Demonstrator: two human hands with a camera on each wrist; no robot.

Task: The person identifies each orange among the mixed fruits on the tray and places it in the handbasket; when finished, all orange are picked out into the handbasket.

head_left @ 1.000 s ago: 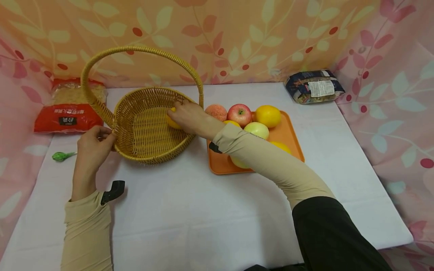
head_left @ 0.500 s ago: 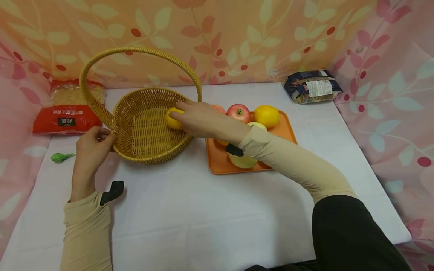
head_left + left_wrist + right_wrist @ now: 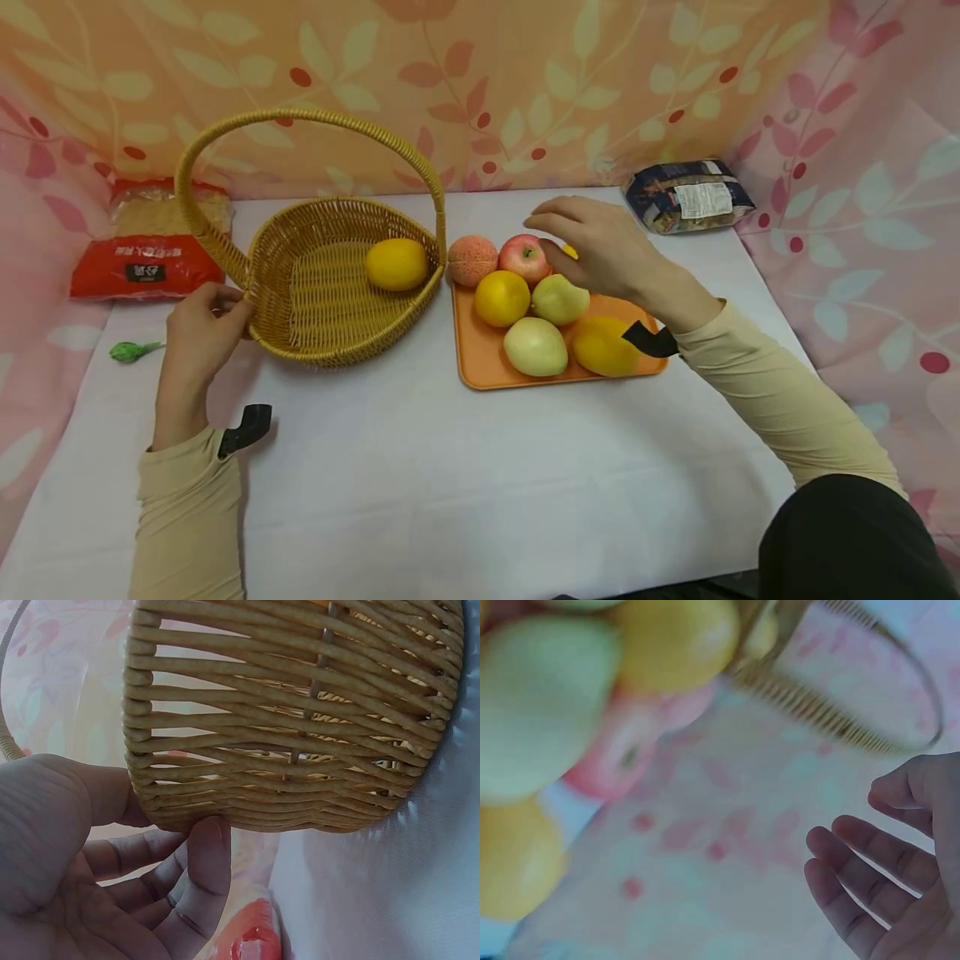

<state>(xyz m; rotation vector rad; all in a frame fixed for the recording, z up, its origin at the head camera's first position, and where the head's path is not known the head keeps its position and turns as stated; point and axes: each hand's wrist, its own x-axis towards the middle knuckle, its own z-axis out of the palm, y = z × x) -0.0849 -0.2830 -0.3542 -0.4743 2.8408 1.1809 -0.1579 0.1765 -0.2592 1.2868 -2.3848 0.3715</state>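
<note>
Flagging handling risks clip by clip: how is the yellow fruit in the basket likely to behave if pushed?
The yellow fruit looks rounded, so it would probably roll; the basket around it should stop it going far. Its smooth-looking surface may be slightly slippery.

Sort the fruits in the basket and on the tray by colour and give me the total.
Yellow to orange-yellow fruits: 4 (one in the basket, one mostly behind the right hand in the head view)
Pale green fruits: 2
Red apple: 1
Pinkish-orange fruit: 1
Total: 8

Left hand (image 3: 201,329) pinching, right hand (image 3: 606,248) aloft, its fingers (image 3: 885,847) relaxed
</note>
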